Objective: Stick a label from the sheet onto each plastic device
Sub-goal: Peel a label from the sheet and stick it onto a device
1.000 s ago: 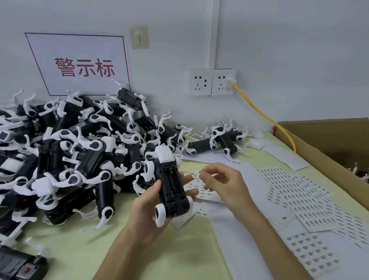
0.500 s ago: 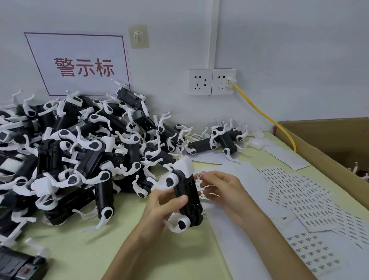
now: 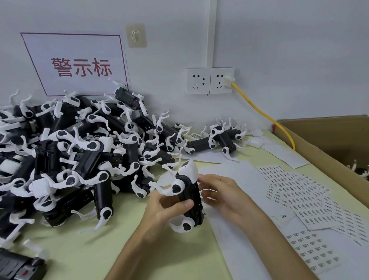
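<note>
My left hand (image 3: 161, 207) grips a black plastic device with white curved legs (image 3: 188, 197), holding it on its side above the table. My right hand (image 3: 220, 194) is against the device's right flank, fingers curled and touching it; the small label it carried is hidden behind the device. Label sheets (image 3: 302, 196) lie spread on the table to the right, covered in rows of small printed stickers. A large pile of the same black-and-white devices (image 3: 75, 156) fills the left of the table.
An open cardboard box (image 3: 336, 143) stands at the right edge with a few devices inside. A yellow cable (image 3: 264, 116) runs from the wall socket (image 3: 210, 80) down behind the box. Another black device (image 3: 16, 269) lies at the bottom left. White backing paper lies under the sheets.
My left hand has turned the device from battery side up onto its side and lowered it. My right hand, which pinched a small label, has moved against the device's right side.
</note>
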The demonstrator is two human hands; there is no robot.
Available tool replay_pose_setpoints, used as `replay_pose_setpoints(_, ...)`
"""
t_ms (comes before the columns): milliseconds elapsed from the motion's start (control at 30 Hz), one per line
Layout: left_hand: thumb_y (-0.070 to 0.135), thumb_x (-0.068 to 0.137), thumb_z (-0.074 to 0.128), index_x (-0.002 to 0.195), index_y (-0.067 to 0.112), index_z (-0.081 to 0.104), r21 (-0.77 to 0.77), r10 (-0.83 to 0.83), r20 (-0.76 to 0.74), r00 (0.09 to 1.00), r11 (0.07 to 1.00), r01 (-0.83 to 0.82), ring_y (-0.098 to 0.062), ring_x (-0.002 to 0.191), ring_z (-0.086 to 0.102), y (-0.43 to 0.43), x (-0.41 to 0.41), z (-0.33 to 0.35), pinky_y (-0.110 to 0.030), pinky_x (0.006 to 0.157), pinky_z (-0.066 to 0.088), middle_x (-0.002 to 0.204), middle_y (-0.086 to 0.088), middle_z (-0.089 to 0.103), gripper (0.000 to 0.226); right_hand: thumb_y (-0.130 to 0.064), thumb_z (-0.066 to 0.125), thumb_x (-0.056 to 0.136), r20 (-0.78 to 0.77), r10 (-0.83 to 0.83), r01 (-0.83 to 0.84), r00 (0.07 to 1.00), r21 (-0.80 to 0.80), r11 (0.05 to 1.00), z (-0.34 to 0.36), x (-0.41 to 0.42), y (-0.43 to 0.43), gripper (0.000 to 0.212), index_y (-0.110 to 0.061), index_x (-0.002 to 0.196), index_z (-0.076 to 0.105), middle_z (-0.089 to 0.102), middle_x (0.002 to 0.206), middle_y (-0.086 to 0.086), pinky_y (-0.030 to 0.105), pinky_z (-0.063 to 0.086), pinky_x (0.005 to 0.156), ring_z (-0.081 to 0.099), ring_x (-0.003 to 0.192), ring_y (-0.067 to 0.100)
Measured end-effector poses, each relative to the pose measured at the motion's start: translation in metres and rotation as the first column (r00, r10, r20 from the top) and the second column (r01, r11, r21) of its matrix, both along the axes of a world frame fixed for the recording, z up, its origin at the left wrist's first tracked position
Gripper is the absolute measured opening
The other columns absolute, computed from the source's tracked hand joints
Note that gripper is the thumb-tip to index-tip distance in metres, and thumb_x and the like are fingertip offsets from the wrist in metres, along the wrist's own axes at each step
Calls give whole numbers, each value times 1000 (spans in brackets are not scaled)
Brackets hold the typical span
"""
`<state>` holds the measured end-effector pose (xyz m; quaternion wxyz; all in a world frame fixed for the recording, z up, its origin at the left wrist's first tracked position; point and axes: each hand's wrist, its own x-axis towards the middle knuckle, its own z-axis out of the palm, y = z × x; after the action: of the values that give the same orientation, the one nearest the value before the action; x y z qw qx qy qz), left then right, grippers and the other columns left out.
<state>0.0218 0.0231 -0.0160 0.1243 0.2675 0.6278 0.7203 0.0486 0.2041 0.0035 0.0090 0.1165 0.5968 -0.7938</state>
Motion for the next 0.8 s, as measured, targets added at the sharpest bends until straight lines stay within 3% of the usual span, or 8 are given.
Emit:
replay_pose_setpoints(167, 38, 66, 78, 96, 22, 74, -9, -6, -37, 999, 1000, 5, -15, 89, 70, 0, 1, 1, -23, 78, 54, 89, 2, 71, 34, -15, 71, 88, -17, -37, 36, 999, -62, 997, -2, -1, -1, 20, -17, 69, 77, 63, 70, 0, 20, 49, 57, 54, 56, 10)
replay_pose_setpoints(267, 36, 67, 78, 96, 12, 70, 4, 18, -39, 999, 1000, -18, -19, 88, 69, 2, 0, -2, -27, 79, 54, 89, -4, 70, 39, -12, 74, 86, -144, -198, 220, 970, 161, 962, -3, -1, -4, 19, -18, 68, 74, 64, 64, -4, 17, 48, 58, 55, 56, 8)
replay_pose_setpoints(333, 35, 68, 79, 98, 7, 72, 27, 64, -27, 998, 998, -63, -27, 92, 71, 4, -2, -4, -31, 81, 55, 95, -11, 73, 42, -10, 74, 86, -318, -351, 450, 881, 332, 829, -3, -1, -3, 17, -18, 71, 71, 64, 59, -10, 14, 46, 55, 55, 52, 5)
replay_pose_setpoints(400, 32, 69, 81, 103, 1, 74, 108, 95, 77, 992, 989, -103, -36, 95, 72, 5, -5, -4, -34, 79, 57, 103, -20, 75, 46, -11, 74, 86, -395, -405, 528, 825, 280, 802, 0, -1, -1, 12, -17, 76, 72, 62, 57, -9, 14, 45, 55, 51, 50, 6)
replay_pose_setpoints(500, 20, 77, 75, 101, 6, 77, 275, 94, 331, 939, 942, -191, -26, 92, 73, 4, -9, -1, -28, 78, 57, 105, -16, 76, 29, -13, 73, 87, -331, -355, 375, 874, -3, 927, 5, 2, 1, 10, -15, 77, 73, 53, 57, -2, 20, 40, 53, 41, 48, 11)
replay_pose_setpoints(633, 15, 75, 81, 78, 12, 65, 330, 124, 524, 843, 883, -335, -17, 69, 61, 3, -12, 5, -36, 90, 44, 75, -7, 63, 17, -26, 64, 82, -271, -138, 60, 953, -280, 958, 10, 6, -5, 20, -15, 91, 77, 42, 52, 2, 23, 26, 45, 26, 43, 11)
replay_pose_setpoints(700, 20, 76, 73, 78, 15, 61, 368, 102, 562, 821, 858, -358, -13, 64, 65, 4, -11, 8, -35, 89, 48, 68, -3, 63, 13, -25, 61, 82, -274, -10, -80, 962, -316, 945, 10, 9, -9, 28, -14, 102, 77, 38, 48, 1, 22, 24, 41, 22, 43, 11)
replay_pose_setpoints(800, 26, 79, 69, 92, 16, 54, 439, 52, 547, 835, 832, -340, -14, 82, 74, 6, -8, 9, -30, 90, 50, 76, 2, 69, 22, -23, 64, 78, -259, 164, -235, 952, -276, 932, 8, 14, -21, 34, -18, 109, 76, 35, 45, 0, 20, 24, 39, 20, 41, 9)
